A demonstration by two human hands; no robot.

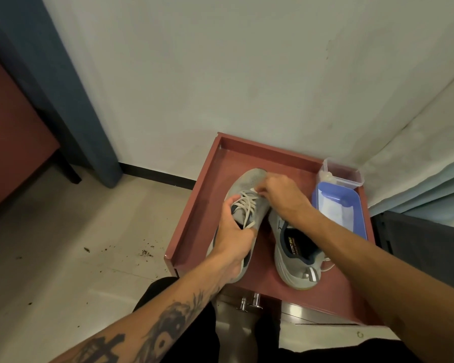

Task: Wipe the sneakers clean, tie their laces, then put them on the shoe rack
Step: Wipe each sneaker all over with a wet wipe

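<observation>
The head view is the only one. Just right of the frame's centre sits a red tray (202, 205) with a raised rim, and both grey sneakers lie on it (whether this tray is part of the shoe rack I cannot tell).

The held sneaker (249, 179) is the one nearer picture left, with its toe pointing to the top of the frame. The left hand (233, 229) grips it round the middle, fingers wrapped over the collar and thumb up beside the laces (247, 204). The right hand (281, 195) reaches in from the lower right. Its fingers are curled at the toe end of the lacing and seem to pinch a lace there, though the fingertips are too small to read surely.

The second sneaker (296, 268) lies just right of the first, partly under the right forearm, with a loose lace end trailing off its right side. At the tray's right edge stand a clear plastic box (344, 174) and a blue lid (351, 205) with a white sheet on it.

The laces look slack, so the step in hand is probably tightening them before the knot. It should go best with the left hand keeping the shoe from rolling while the slack is drawn crossing by crossing toward the collar. Both ends should finish even, so the bow has enough lace.

Brown crumbs (144, 254) dot the floor at left.
</observation>
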